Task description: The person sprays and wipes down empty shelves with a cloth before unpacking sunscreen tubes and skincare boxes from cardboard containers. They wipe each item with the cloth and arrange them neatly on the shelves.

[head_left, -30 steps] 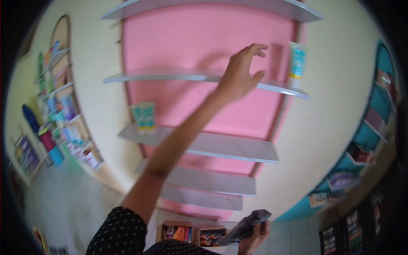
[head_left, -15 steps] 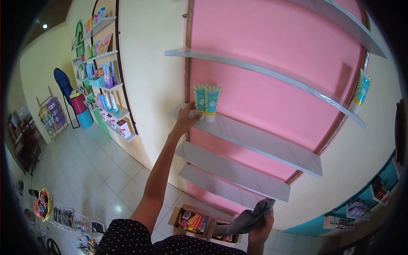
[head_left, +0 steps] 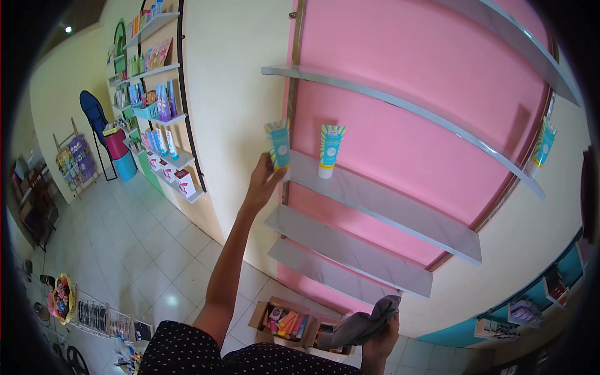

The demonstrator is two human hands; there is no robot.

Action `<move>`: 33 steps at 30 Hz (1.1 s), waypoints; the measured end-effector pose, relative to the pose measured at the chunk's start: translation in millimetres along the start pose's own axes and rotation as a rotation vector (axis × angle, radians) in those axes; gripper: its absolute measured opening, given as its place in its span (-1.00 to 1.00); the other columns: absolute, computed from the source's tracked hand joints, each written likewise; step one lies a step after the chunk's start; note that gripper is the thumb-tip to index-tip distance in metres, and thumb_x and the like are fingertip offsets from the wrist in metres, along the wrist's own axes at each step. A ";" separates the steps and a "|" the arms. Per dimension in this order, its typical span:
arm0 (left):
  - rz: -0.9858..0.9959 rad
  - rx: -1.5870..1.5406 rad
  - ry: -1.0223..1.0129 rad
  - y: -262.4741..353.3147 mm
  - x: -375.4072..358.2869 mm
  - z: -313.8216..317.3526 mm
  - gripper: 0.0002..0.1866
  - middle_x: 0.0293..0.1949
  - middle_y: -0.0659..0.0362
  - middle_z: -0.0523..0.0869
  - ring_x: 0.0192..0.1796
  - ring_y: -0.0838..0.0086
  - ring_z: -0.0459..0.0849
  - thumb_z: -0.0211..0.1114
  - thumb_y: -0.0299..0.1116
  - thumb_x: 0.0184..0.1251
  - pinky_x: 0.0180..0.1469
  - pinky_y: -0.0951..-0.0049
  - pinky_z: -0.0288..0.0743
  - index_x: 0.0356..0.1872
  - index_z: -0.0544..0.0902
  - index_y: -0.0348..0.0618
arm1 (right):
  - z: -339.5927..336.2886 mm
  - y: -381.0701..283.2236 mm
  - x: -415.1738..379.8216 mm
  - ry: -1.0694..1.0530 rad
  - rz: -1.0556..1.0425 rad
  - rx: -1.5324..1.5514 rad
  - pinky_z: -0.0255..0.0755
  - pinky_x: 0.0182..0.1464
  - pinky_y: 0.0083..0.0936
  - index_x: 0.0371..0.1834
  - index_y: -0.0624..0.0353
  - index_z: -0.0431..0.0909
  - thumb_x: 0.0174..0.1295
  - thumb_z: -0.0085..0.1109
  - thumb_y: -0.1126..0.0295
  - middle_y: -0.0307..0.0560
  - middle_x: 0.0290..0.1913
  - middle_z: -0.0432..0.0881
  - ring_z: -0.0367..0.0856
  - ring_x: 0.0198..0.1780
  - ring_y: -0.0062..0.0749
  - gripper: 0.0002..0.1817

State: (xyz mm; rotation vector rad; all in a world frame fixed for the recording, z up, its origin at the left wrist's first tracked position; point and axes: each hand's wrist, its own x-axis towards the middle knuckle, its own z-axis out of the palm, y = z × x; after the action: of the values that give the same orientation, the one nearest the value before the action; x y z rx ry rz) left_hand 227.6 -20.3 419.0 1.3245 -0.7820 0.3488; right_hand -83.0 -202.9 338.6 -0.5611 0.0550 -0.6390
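My left hand is closed around the lower part of a turquoise and yellow squeeze tube, just off the left end of a grey marbled shelf. A matching squeeze tube stands upright on that shelf, cap down, a short way to the right. Low in front of me, my right hand grips a dark grey cloth, which hangs over to the left.
More grey shelves cross the pink wall panel above and below. Another tube stands far right. On the floor sits an open cardboard box of colourful packages. Stocked shelves line the left wall.
My left hand has moved one tube leftward, away from the other tube, which stays on the shelf. The right hand still grips the cloth, and the view has shifted slightly.
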 end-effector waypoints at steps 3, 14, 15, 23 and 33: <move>-0.167 0.012 -0.031 41.0 -46.6 3.8 -0.63 -0.18 0.19 0.38 -0.13 0.60 0.37 0.05 -0.44 0.15 -0.11 0.60 0.25 -0.04 0.18 -0.25 | -4.3 1.1 5.9 -0.037 0.205 0.165 0.40 -0.16 -0.47 -0.11 0.23 0.23 0.06 -0.07 0.45 -0.05 -0.18 0.39 0.43 -0.16 -0.40 -0.70; -0.279 -0.180 -0.263 85.7 -143.6 98.9 -0.37 -0.12 0.05 0.37 -0.02 0.46 0.36 -0.37 0.11 0.23 0.00 0.42 0.25 0.04 0.15 -0.29 | 78.3 54.2 26.3 -0.450 -0.991 -1.365 0.27 -0.05 -0.33 -0.37 0.32 0.52 -0.10 0.04 0.61 0.12 -0.17 0.47 0.37 -0.08 -0.05 -0.82; -0.286 -0.249 -0.262 83.0 -142.9 98.2 -0.35 -0.10 0.04 0.36 0.00 0.44 0.36 -0.40 0.13 0.23 0.00 0.41 0.26 0.05 0.14 -0.29 | 75.1 58.7 27.0 -0.495 -1.005 -1.365 0.22 0.01 -0.28 -0.38 0.33 0.54 -0.13 0.06 0.59 0.14 -0.12 0.45 0.33 -0.02 0.04 -0.82; -0.158 -0.027 -0.308 90.0 -151.0 123.9 -0.39 -0.32 0.01 0.44 -0.28 0.43 0.42 -0.30 0.07 0.23 -0.24 0.42 0.30 0.02 0.12 -0.36 | 85.6 21.0 51.3 -0.410 -1.045 -1.219 0.16 0.06 -0.18 -0.42 0.36 0.51 -0.06 0.03 0.57 0.17 -0.25 0.51 0.35 -0.01 0.10 -0.87; 0.133 -0.554 -0.528 180.0 5.9 205.3 -0.56 -0.14 0.14 0.38 -0.07 0.51 0.35 -0.01 -0.35 0.20 0.03 0.46 0.18 0.08 0.16 -0.28 | 36.8 -49.1 15.4 0.304 -0.700 -0.511 0.25 -0.24 -0.71 -0.37 0.29 0.40 0.12 -0.17 0.57 -0.25 -0.41 0.46 0.35 -0.34 -0.69 -0.89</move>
State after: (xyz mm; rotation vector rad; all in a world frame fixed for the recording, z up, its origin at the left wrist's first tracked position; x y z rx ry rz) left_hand 53.1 -173.2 563.2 0.8395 -1.3031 -0.1269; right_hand -89.6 -226.6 396.8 -0.9853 0.3240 -1.4111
